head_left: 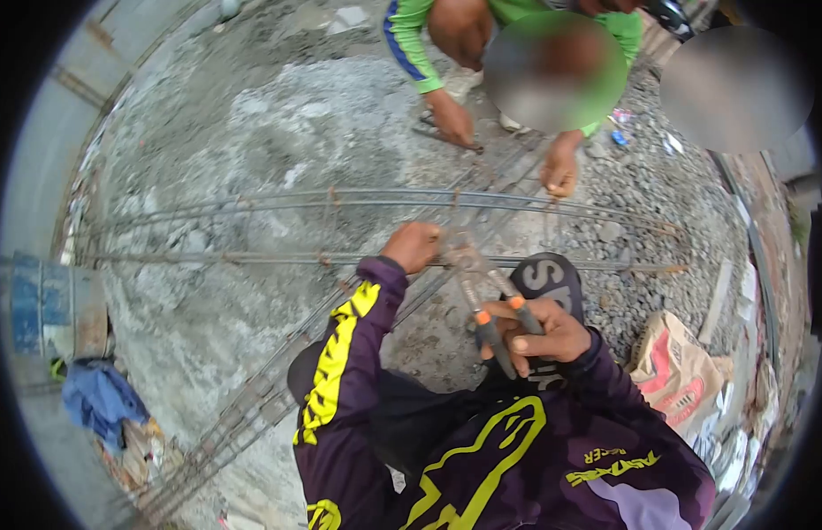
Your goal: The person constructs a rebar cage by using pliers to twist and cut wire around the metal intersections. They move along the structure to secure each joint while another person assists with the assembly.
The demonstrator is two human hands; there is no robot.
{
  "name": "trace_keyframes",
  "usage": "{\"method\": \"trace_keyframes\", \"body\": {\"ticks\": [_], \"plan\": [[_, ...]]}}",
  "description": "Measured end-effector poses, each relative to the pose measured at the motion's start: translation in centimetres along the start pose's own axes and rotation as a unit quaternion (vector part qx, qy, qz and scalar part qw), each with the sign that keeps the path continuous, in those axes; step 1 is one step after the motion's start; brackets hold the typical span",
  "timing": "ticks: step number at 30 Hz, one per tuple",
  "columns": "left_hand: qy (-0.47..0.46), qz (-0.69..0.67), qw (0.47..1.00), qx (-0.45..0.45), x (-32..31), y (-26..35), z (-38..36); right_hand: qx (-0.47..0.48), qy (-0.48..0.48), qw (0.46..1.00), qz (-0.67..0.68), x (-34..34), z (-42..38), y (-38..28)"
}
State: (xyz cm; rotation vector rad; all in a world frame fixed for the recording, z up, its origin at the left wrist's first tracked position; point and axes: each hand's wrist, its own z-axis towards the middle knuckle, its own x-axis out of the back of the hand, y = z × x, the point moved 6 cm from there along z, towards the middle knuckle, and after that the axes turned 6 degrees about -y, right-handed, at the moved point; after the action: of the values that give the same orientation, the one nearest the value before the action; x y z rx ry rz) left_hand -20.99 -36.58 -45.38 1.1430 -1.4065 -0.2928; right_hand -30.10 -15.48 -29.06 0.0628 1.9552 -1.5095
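My right hand [544, 331] is closed around the black and orange handles of a pair of pincers [468, 274]. The handles are partly spread, and the jaws point away from me at the steel bars. Beside the jaws, my left hand [414, 246] is closed at the near bars of a rebar cage [340, 200]. Whatever its fingers pinch is hidden. The long thin bars run left to right and are joined by rusty stirrups. A second rebar cage [225, 433] passes diagonally beneath, toward the lower left.
Across the cage squats a co-worker in a green shirt; their one hand [452, 119] holds a dark tool, the other [560, 166] touches the bars. Gravel [623, 203] lies at right, near a torn paper sack [681, 367]. A blue drum [49, 305] and cloth [102, 397] are at left.
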Motion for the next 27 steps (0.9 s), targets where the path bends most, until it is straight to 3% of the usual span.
{"method": "trace_keyframes", "body": {"ticks": [2,5,8,11,14,16,19,20,23,27], "plan": [[0.004,-0.020,0.999,0.046,2.5,3.8,-1.5,0.011,0.008,0.999,0.031,0.9,-0.5,0.1],[-0.098,-0.120,0.978,0.143,0.4,1.1,-0.4,0.029,0.027,0.994,0.098,1.5,-1.0,0.0],[-0.148,0.058,0.970,0.186,-0.3,0.2,1.1,0.032,0.019,0.993,0.112,1.7,-1.2,-0.3],[-0.110,0.109,0.975,0.158,-1.8,-1.5,3.0,0.038,0.010,0.994,0.102,1.7,-1.2,-0.5],[-0.199,0.231,0.936,-0.174,-2.1,1.8,2.0,0.037,0.018,0.996,0.082,1.7,-1.6,-0.6],[-0.213,-0.005,0.977,0.029,0.3,2.6,0.9,0.037,0.028,0.995,0.086,1.8,-2.0,-0.3],[-0.104,-0.002,0.984,0.145,1.6,1.2,0.4,0.054,0.032,0.994,0.092,2.1,-2.2,-0.3],[-0.041,0.025,0.996,0.070,2.3,2.3,-0.1,0.062,0.032,0.993,0.099,2.2,-2.2,-0.2],[-0.148,0.026,0.984,0.091,2.1,4.2,-1.5,0.083,0.035,0.989,0.119,2.7,-2.2,0.2],[-0.170,-0.024,0.985,0.020,0.4,3.6,-2.4,0.077,0.047,0.989,0.120,2.7,-2.2,-0.2]]}}
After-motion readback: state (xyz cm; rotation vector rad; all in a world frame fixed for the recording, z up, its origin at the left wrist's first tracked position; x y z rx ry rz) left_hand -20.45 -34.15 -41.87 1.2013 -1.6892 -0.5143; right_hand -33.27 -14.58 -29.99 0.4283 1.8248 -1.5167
